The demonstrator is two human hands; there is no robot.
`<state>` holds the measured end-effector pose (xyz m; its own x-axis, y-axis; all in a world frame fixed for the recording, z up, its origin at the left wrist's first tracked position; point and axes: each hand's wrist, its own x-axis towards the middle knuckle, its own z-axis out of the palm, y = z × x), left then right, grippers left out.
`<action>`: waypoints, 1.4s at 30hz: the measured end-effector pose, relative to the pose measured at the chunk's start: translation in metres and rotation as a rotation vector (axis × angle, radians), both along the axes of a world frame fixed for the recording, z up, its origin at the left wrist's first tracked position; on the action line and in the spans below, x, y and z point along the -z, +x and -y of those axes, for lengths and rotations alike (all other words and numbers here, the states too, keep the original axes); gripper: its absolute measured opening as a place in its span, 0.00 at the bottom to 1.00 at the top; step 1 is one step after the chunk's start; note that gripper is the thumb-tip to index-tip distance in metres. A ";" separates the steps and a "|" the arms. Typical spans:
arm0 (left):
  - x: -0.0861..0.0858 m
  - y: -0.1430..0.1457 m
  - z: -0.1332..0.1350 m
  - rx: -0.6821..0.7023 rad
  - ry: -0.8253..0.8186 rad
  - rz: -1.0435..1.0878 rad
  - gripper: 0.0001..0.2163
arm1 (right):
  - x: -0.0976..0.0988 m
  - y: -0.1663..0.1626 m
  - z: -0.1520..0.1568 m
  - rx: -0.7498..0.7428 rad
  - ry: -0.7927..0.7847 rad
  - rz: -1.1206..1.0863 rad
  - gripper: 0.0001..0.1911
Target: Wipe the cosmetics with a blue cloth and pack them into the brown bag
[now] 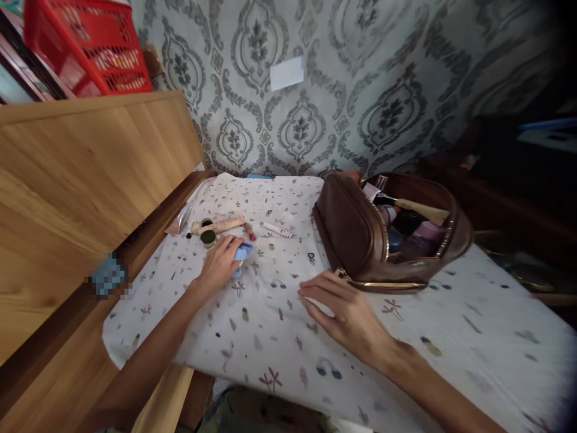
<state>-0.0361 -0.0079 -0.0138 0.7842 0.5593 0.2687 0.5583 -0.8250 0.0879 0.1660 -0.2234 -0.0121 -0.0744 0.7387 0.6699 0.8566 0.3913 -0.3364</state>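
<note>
My left hand (220,261) is closed around a small light-blue item (243,251) low over the cloth; its kind is partly hidden by my fingers. Just beyond it lie a peach-coloured tube (223,225), a small round dark-green jar (208,239), a small red-ended tube (249,232) and a white tube (277,230). My right hand (345,310) holds nothing, its fingers stretched out and the thumb apart, just in front of a brown toiletry bag (347,225). The bag's zip is undone, showing a brush (419,208) and several bottles inside.
A white patterned cloth (270,337) covers the table. On the left stands a wooden panel (99,162), with a red plastic basket (90,48) above it. Behind is a patterned wall (302,126). Dark furniture (500,186) lies beyond the bag on the right.
</note>
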 end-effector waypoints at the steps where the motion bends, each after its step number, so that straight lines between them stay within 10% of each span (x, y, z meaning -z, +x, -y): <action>1: 0.003 -0.004 -0.006 -0.002 -0.035 0.009 0.18 | 0.001 -0.007 -0.009 -0.017 -0.044 -0.004 0.09; 10: 0.026 -0.009 -0.026 -0.026 -0.139 0.101 0.13 | 0.018 -0.052 -0.072 0.005 -0.391 -0.231 0.10; 26: 0.043 -0.022 -0.054 -0.108 -0.135 0.193 0.15 | 0.065 -0.047 -0.074 -0.050 -0.253 -0.280 0.09; 42: 0.010 0.003 -0.050 -0.074 -0.117 -0.001 0.16 | 0.065 -0.044 -0.075 -0.020 -0.282 -0.309 0.10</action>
<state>-0.0332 0.0417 -0.0236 0.7399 0.6432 0.1971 0.6175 -0.7656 0.1806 0.1222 -0.1484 -0.0776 0.0821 0.8970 0.4344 0.6921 0.2623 -0.6725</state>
